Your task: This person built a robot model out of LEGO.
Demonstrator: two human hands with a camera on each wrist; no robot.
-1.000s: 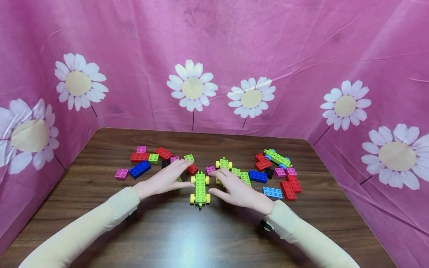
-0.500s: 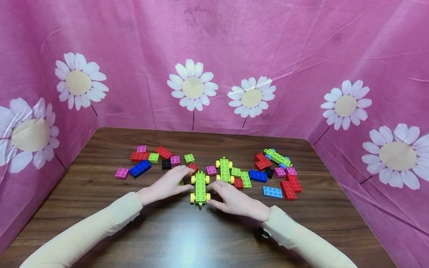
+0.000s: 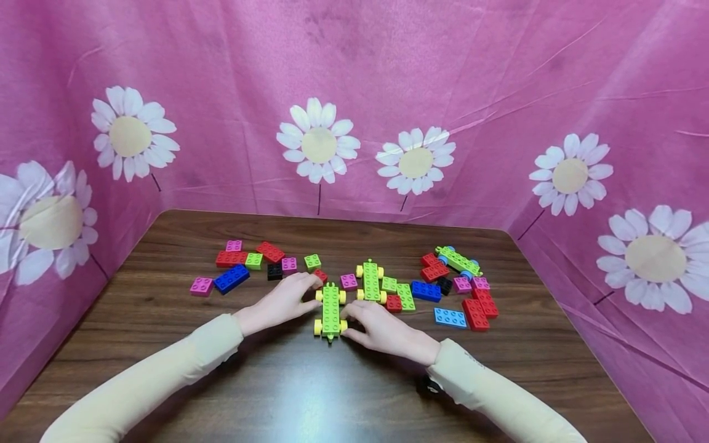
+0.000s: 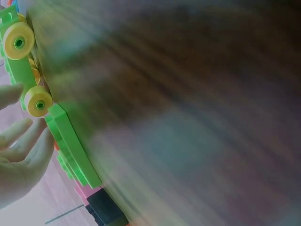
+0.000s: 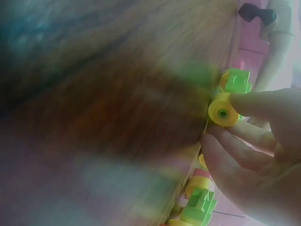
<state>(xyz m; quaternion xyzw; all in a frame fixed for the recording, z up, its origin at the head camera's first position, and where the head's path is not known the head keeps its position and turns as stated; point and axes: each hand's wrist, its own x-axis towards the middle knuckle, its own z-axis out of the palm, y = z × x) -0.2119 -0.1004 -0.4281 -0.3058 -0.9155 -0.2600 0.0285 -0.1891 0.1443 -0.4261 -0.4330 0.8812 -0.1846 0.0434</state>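
Note:
A lime-green toy car base [image 3: 330, 314] with yellow wheels stands lengthwise in the middle of the table. My right hand [image 3: 388, 331] is at its near right wheel; in the right wrist view the thumb and index finger pinch that yellow wheel [image 5: 223, 113]. On the other side, my left hand [image 3: 279, 301] lies with loosely bent fingers beside the far left wheel [image 4: 38, 101]. Whether it touches the wheel I cannot tell. Close by the left fingers is a long green brick [image 4: 73, 146], covered by the hand in the head view.
Behind stands a second green car base [image 3: 371, 280] with yellow wheels. Loose bricks spread left, including a blue brick [image 3: 231, 279], and right, including a light blue one [image 3: 450, 317]. A blue-wheeled base [image 3: 458, 261] sits at the far right. A pink flowered cloth [image 3: 354, 74] hangs behind.
Both hands have drawn nearer the front car base, the left moving right and the right moving toward the person. Bricks formerly covered by the hands now show. The base has barely shifted.

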